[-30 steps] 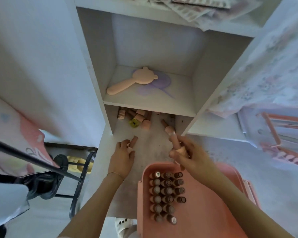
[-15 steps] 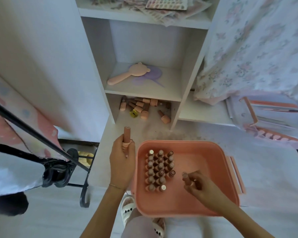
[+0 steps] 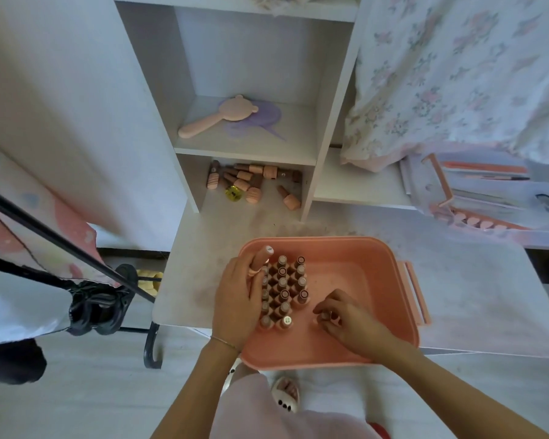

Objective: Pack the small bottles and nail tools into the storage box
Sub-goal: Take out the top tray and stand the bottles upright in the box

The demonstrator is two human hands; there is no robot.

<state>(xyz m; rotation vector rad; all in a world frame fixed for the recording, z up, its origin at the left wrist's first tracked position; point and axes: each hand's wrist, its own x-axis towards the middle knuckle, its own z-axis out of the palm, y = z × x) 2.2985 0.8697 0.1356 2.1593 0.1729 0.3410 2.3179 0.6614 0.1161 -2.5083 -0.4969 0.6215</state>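
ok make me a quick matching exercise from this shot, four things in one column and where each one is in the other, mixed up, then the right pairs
Things
1. bear-shaped mirror
2. loose bottles
3. upright bottles
4. single bottle

Places
A. gripped in the left hand
B. standing in rows inside the pink storage box
C. lying on the middle shelf
D. lying scattered in the bottom cubby

Pairs: 1-C, 2-D, 3-B, 4-A
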